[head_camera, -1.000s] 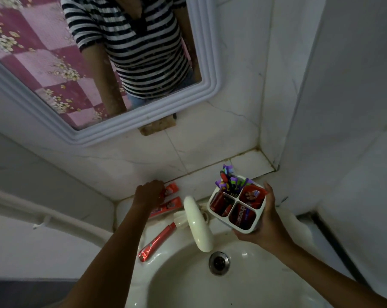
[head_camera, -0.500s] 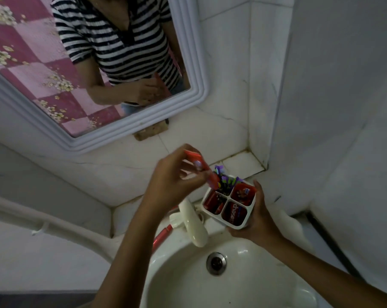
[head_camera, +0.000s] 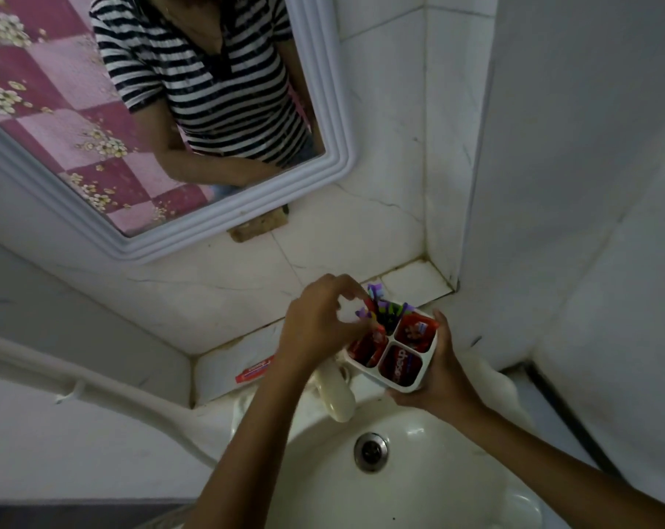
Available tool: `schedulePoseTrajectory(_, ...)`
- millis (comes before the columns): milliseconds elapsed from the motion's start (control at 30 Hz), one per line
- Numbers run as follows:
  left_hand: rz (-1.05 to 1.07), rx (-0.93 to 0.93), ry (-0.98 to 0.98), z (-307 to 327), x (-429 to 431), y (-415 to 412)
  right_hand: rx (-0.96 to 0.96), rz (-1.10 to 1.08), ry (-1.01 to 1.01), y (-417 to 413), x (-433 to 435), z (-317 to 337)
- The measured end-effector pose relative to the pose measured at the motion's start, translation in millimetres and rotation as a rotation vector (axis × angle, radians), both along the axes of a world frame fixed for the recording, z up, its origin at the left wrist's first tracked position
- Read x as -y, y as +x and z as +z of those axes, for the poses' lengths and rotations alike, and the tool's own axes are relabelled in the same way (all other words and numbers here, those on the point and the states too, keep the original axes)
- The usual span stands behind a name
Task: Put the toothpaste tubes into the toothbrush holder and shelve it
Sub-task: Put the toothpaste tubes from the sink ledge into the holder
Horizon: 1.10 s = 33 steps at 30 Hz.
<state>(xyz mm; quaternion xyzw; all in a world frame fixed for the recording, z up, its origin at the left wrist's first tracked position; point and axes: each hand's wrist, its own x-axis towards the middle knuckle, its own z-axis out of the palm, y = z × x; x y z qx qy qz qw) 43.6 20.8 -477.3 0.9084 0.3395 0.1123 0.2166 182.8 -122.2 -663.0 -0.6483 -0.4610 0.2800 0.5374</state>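
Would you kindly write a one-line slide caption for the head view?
Left hand lowers a red toothpaste tube into the white four-compartment plastic holder gripped by the right hand above the basin.

Your left hand [head_camera: 319, 322] and right hand [head_camera: 443, 370] are both bare: no gloves, rings, watch or bands show on either. Both forearms are bare too, right down to the bottom edge of the view, with no sleeve reaching them. In the mirror [head_camera: 315, 108] your shirt [head_camera: 212, 89] shows: short-sleeved, with narrow horizontal stripes in black and white, and an open, dark-edged V neckline. Its sleeve [head_camera: 128, 70] ends above the elbow in a dark hem. Below the shirt's lower edge a strip of blue, perhaps denim, is just visible, too small to tell more.
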Motion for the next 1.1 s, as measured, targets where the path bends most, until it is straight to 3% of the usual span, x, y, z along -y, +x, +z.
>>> schedulePoseTrajectory(67, 0.089, 0.118, -0.077, 0, -20, -18, -0.030, -0.034, -0.037, 1, 0, -5)
schedulePoseTrajectory(133, 0.228, 0.115, 0.000, -17, -49, -45, -0.034, -0.048, -0.063, 0, 0, -4)
schedulePoseTrajectory(233, 0.372, -0.151, 0.073, -66, -85, -90, -0.062, -0.028, -0.015, -1, 1, -7)
schedulePoseTrajectory(333, 0.293, -0.497, 0.079, -115, -95, -115, -0.039, -0.034, -0.033, -2, -2, -5)
schedulePoseTrajectory(400, 0.242, -0.598, 0.140, -133, -93, -119, -0.040, -0.042, -0.070, -3, -1, -5)
schedulePoseTrajectory(533, 0.179, -0.525, 0.260, -144, -91, -120, -0.031, -0.037, -0.109, 0, 0, -6)
schedulePoseTrajectory(633, 0.194, -0.402, 0.206, -125, -91, -112, -0.055, -0.029, -0.102, -1, 1, -3)
schedulePoseTrajectory(767, 0.319, 0.081, 0.051, -56, -78, -82, -0.066, -0.002, -0.045, -2, 1, -2)
schedulePoseTrajectory(900, 0.221, 0.521, -0.162, 36, -28, -28, -0.029, -0.012, -0.056, -3, 0, 0)
schedulePoseTrajectory(967, 0.118, 0.524, -0.257, 59, -8, -4, -0.054, -0.015, -0.054, -4, 1, 2)
schedulePoseTrajectory(1100, -0.054, 0.173, -0.190, 51, 15, 39, -0.040, -0.008, -0.066, -3, 2, 7)
